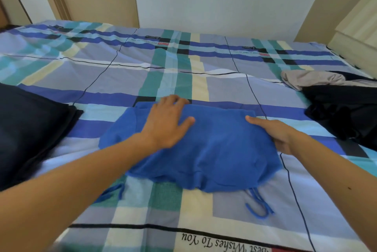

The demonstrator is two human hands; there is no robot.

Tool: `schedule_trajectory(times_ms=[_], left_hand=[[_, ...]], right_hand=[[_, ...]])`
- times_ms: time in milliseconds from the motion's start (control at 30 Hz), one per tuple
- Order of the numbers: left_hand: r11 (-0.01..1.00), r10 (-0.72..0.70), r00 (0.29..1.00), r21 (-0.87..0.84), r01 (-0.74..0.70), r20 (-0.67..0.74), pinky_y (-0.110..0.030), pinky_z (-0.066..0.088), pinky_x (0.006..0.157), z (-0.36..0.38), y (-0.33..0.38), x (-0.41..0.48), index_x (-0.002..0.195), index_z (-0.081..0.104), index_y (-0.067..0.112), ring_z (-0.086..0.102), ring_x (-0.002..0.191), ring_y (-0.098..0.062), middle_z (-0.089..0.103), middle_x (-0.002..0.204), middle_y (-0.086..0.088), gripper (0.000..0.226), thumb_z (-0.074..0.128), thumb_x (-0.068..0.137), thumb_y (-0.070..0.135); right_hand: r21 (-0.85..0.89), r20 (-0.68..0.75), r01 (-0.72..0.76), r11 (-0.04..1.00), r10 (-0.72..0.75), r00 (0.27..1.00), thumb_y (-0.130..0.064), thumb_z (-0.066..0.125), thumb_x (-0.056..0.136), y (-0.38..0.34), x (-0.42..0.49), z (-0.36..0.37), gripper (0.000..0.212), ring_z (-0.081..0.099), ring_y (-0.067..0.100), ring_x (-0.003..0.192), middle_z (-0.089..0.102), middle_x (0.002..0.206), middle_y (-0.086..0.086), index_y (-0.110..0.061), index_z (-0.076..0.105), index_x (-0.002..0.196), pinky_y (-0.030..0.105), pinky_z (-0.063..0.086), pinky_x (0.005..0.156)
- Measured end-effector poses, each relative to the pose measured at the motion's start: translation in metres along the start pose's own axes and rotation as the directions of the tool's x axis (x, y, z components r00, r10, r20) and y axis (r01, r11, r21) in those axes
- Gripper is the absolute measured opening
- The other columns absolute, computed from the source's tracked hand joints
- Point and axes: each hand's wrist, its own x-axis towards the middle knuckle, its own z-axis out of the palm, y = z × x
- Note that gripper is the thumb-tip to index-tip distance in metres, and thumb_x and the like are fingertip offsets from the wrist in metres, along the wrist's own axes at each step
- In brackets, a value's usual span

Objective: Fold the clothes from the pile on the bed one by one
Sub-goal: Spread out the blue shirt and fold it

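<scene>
A blue garment (214, 149) with loose drawstrings lies partly folded in the middle of the bed, close to me. My left hand (167, 123) presses flat on its upper left part, fingers straight and spread. At the garment's right edge my right hand (275, 133) has its thumb on top of the cloth, while its fingers lie hidden under the edge. A pile of clothes (342, 104), black with a beige piece at the back, sits at the right edge of the bed.
The bed (183, 72) has a blue, green and cream plaid sheet. A dark navy folded item (30, 125) lies at the left. A wall runs behind the bed, and a pale headboard or cabinet (357, 33) stands at the far right.
</scene>
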Motion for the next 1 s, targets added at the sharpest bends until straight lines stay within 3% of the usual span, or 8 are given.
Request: schedule_trajectory(times_ms=[167,300,433,533,633,800,933,1000], left_hand=[[0.992,-0.009,0.923,0.118,-0.039,0.384,-0.063,-0.010,0.117,0.064,0.050,-0.032,0.159,-0.001,0.034,-0.019,0.151,-0.029,-0.012,0.167,-0.002,0.096,0.016,0.080,0.087],[0.983,-0.048,0.889,0.182,-0.040,0.455,-0.065,-0.015,0.115,0.067,0.049,-0.038,0.158,-0.009,0.033,-0.024,0.150,-0.029,-0.018,0.166,-0.002,0.101,0.011,0.076,0.090],[0.979,-0.049,0.795,-0.128,0.158,0.605,-0.054,0.003,0.122,0.015,0.058,-0.035,0.154,0.031,0.031,0.010,0.153,-0.024,0.017,0.165,-0.001,0.075,0.032,0.093,0.074],[0.676,-0.132,0.817,-0.552,0.488,0.561,-0.034,0.041,0.101,-0.030,0.061,-0.020,0.123,0.058,0.023,0.056,0.109,-0.018,0.060,0.113,0.004,0.054,0.036,0.098,0.065],[0.374,-0.251,0.802,-0.709,0.597,0.542,-0.041,0.052,0.095,-0.064,0.044,-0.006,0.138,0.050,0.020,0.063,0.110,-0.026,0.061,0.123,-0.003,0.063,0.036,0.097,0.066],[0.032,-0.332,0.787,-0.828,0.560,0.519,-0.033,0.058,0.072,-0.091,-0.012,-0.003,0.113,0.065,0.018,0.074,0.076,-0.019,0.077,0.102,-0.006,0.062,0.040,0.093,0.071],[0.139,-0.405,0.670,-0.682,0.718,0.623,-0.045,0.052,0.101,-0.087,-0.061,-0.015,0.122,0.069,0.012,0.070,0.106,-0.031,0.074,0.112,-0.013,0.062,0.061,0.087,0.062],[0.238,-0.516,0.595,-0.565,0.790,0.616,-0.048,0.057,0.091,-0.080,-0.075,-0.023,0.124,0.064,0.005,0.072,0.093,-0.033,0.075,0.104,-0.015,0.061,0.075,0.082,0.047]], right_hand=[[0.077,0.154,-0.020,0.997,0.008,0.988,-0.030,0.081,0.076,0.020,-0.020,0.000,0.054,0.071,0.034,0.106,0.073,0.117,0.012,-0.011,0.065,0.125,0.050,0.053,0.096],[0.087,0.126,0.056,0.995,-0.067,0.990,-0.014,0.083,0.070,0.015,-0.037,0.010,0.062,0.072,0.032,0.102,0.074,0.114,0.009,-0.014,0.060,0.128,0.048,0.056,0.088],[0.032,0.038,0.121,0.992,-0.122,0.992,-0.018,0.095,0.048,-0.011,-0.048,0.027,0.084,0.074,0.030,0.097,0.076,0.111,0.007,-0.015,0.061,0.125,0.046,0.059,0.083],[-0.071,-0.054,0.203,0.977,-0.206,0.977,-0.015,0.092,0.061,-0.049,-0.059,0.049,0.074,0.073,0.028,0.098,0.073,0.114,0.005,-0.018,0.058,0.128,0.045,0.059,0.084],[-0.288,-0.083,0.283,0.915,-0.319,0.944,-0.018,0.090,0.068,-0.095,-0.076,0.092,0.073,0.067,0.022,0.093,0.065,0.118,0.003,-0.015,0.051,0.130,0.033,0.055,0.069],[-0.131,0.296,0.401,0.907,-0.350,0.889,-0.022,0.079,0.084,-0.144,-0.105,0.173,0.083,0.075,0.021,0.088,0.067,0.119,0.008,-0.027,0.030,0.150,0.036,0.061,0.081],[-0.073,0.405,0.425,0.902,-0.363,0.839,-0.022,0.068,0.094,-0.141,-0.098,0.200,0.067,0.074,0.027,0.097,0.070,0.118,0.015,-0.022,0.031,0.151,0.043,0.056,0.095],[-0.210,0.312,0.462,0.862,-0.389,0.867,-0.022,0.067,0.094,-0.130,-0.085,0.204,0.057,0.073,0.022,0.099,0.073,0.111,0.011,-0.020,0.041,0.145,0.041,0.056,0.096]])
